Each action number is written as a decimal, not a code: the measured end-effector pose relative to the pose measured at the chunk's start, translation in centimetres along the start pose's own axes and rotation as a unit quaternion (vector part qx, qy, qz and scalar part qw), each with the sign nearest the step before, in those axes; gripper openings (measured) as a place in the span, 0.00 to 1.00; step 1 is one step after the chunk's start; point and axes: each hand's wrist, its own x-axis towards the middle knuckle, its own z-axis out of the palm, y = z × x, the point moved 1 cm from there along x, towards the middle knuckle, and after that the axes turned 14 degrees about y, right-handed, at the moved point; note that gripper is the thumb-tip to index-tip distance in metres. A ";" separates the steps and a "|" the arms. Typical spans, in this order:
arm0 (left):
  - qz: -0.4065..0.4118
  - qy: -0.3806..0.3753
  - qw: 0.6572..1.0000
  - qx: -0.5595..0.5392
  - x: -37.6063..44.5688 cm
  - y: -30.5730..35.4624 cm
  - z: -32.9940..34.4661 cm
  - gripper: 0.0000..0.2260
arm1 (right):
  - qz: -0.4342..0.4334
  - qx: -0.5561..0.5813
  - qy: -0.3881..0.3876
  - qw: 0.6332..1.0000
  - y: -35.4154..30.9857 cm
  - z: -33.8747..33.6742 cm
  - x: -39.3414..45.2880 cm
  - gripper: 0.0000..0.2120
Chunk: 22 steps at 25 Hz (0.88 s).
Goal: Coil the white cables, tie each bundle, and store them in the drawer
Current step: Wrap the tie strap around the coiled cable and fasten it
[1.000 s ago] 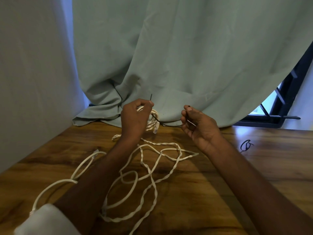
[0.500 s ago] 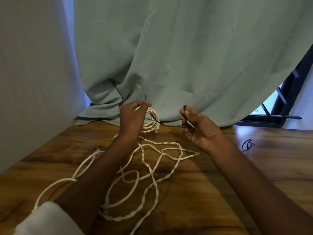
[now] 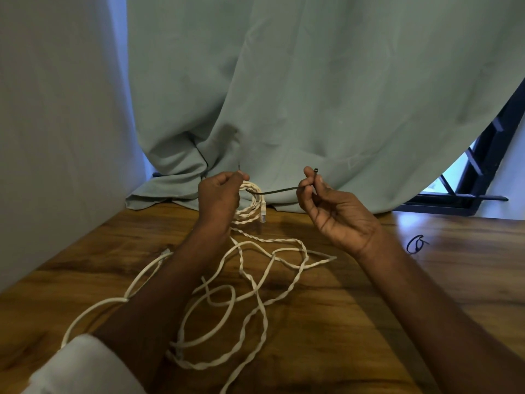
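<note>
wooden table: two hands grip one black tie; perhaps two white cables.

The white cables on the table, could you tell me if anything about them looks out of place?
Yes: only a small coil is gathered in the left hand; the remaining white cable sprawls in tangled, overlapping loops across the table.

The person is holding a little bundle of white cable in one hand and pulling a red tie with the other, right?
Not quite: the tie is black, not red, as the head view shows. The left hand does hold the small bundle of white cable, and the right hand pinches the tie's other end.
</note>
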 end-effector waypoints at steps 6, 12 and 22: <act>-0.051 -0.010 0.998 -0.027 0.2 -0.2 0.1 0.07 | -0.061 -0.093 0.049 0.993 0.3 0.2 -0.3 0.08; -0.039 -0.026 0.999 -0.009 -0.1 -0.4 0.3 0.09 | -0.179 -0.190 0.116 0.958 0.4 -0.1 0.0 0.10; 0.154 -0.036 0.985 0.074 -1.6 0.6 1.3 0.07 | -0.181 -0.210 0.097 0.956 1.1 0.3 0.0 0.12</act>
